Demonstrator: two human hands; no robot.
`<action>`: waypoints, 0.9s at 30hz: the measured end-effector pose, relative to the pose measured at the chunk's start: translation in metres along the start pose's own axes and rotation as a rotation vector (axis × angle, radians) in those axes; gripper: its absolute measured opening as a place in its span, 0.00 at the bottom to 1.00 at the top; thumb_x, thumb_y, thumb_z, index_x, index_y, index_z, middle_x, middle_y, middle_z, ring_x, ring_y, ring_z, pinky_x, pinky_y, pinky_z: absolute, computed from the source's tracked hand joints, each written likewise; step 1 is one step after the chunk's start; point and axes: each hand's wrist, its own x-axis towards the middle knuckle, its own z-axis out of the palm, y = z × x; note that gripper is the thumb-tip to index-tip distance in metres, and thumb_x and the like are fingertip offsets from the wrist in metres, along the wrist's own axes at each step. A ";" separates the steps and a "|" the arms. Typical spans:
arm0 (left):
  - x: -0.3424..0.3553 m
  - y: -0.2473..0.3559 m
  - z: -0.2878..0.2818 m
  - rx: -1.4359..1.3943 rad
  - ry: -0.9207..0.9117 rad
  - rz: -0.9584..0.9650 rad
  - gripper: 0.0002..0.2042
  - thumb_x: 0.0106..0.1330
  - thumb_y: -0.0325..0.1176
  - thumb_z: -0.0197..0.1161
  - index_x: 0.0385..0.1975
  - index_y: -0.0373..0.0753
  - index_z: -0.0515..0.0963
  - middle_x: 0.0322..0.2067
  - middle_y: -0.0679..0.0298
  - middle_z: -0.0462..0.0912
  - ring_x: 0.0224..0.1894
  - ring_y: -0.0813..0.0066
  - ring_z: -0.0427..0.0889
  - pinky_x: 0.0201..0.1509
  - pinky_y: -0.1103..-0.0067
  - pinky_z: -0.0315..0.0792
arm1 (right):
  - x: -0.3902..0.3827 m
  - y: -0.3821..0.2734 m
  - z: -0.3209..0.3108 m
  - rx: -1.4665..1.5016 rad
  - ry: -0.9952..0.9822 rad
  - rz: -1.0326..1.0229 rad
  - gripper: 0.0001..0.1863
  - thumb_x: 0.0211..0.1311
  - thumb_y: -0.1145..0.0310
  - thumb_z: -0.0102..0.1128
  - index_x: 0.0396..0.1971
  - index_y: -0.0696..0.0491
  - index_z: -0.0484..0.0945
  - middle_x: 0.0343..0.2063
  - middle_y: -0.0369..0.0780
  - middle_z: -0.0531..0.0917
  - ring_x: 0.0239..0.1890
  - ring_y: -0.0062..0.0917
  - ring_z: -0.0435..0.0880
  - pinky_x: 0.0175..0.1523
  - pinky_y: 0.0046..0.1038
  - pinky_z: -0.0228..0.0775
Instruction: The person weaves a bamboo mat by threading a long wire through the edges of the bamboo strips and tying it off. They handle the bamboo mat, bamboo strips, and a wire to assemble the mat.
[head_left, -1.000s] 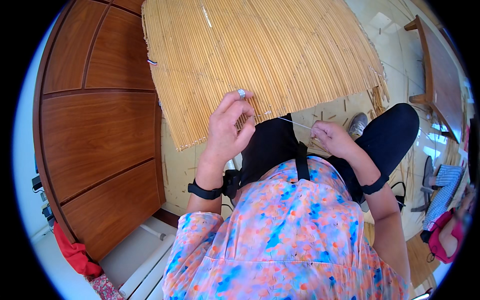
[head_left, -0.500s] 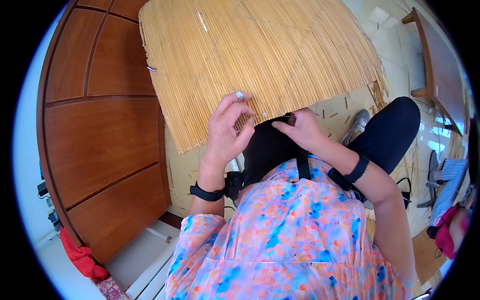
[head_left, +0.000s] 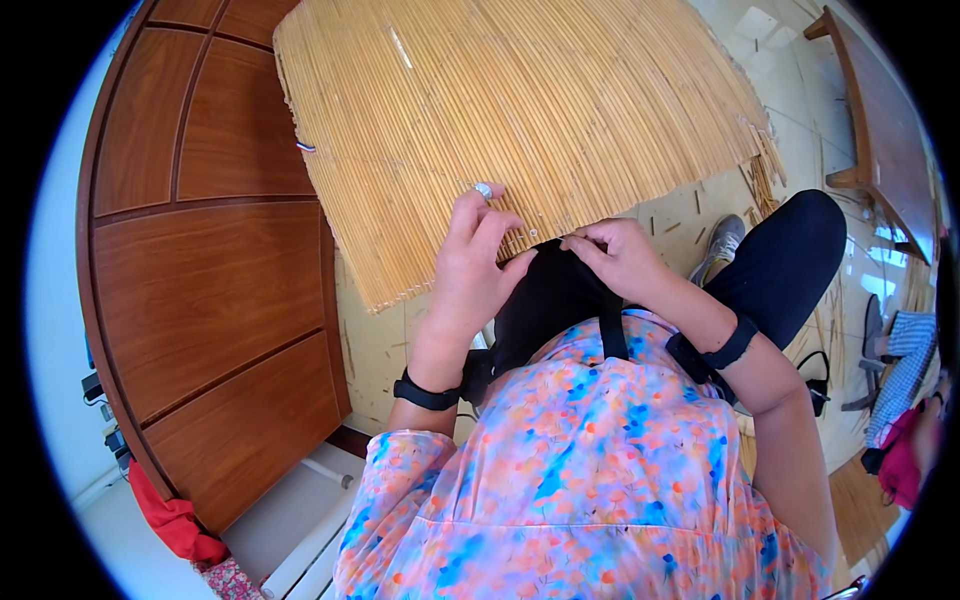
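A large mat of thin yellow-brown bamboo strips (head_left: 480, 110) lies before me, its near edge over my lap. My left hand (head_left: 475, 255), with a ring on one finger, has its fingers bent over the mat's near edge and the thumb at the rim, gripping it. Close by on the right, my right hand (head_left: 625, 260) is pinched at the same edge; whatever sits between thumb and fingertips is too small to make out. A small pale round spot (head_left: 533, 233) shows on the mat between the hands.
A brown wooden panelled cabinet (head_left: 240, 290) stands close on my left. Loose bamboo bits (head_left: 762, 185) litter the pale tiled floor. At the right are a low wooden table (head_left: 890, 140) and part of another person (head_left: 905, 350). Red cloth (head_left: 175, 520) hangs at lower left.
My left hand has shifted slightly to the right along the edge. My right hand has come out from under the rim, and its fingertips now pinch there.
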 end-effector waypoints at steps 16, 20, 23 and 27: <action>0.000 0.002 0.001 0.009 0.024 0.045 0.19 0.40 0.20 0.75 0.34 0.36 0.78 0.49 0.55 0.74 0.48 0.58 0.78 0.51 0.71 0.75 | -0.037 0.042 -0.083 -0.690 -0.174 0.311 0.09 0.59 0.74 0.62 0.37 0.60 0.82 0.34 0.44 0.84 0.29 0.27 0.82 0.38 0.29 0.74; 0.004 0.010 -0.005 -0.015 -0.025 -0.003 0.16 0.44 0.21 0.75 0.34 0.35 0.78 0.48 0.56 0.73 0.44 0.61 0.78 0.49 0.72 0.76 | -0.026 0.013 -0.056 -0.638 0.183 0.076 0.11 0.55 0.74 0.62 0.39 0.60 0.80 0.39 0.50 0.79 0.27 0.39 0.81 0.36 0.35 0.75; 0.006 0.014 -0.006 0.033 -0.020 0.025 0.13 0.49 0.22 0.73 0.35 0.35 0.79 0.48 0.56 0.73 0.41 0.63 0.78 0.45 0.73 0.76 | -0.008 -0.013 -0.031 -0.482 0.161 0.317 0.15 0.55 0.71 0.62 0.44 0.55 0.80 0.43 0.50 0.81 0.37 0.42 0.83 0.44 0.42 0.74; 0.004 0.015 0.001 0.056 -0.036 -0.020 0.07 0.55 0.21 0.68 0.33 0.35 0.78 0.47 0.55 0.74 0.40 0.64 0.79 0.41 0.74 0.76 | 0.005 -0.020 -0.008 -0.169 0.049 0.207 0.15 0.55 0.73 0.63 0.44 0.57 0.81 0.34 0.47 0.85 0.32 0.33 0.83 0.40 0.33 0.75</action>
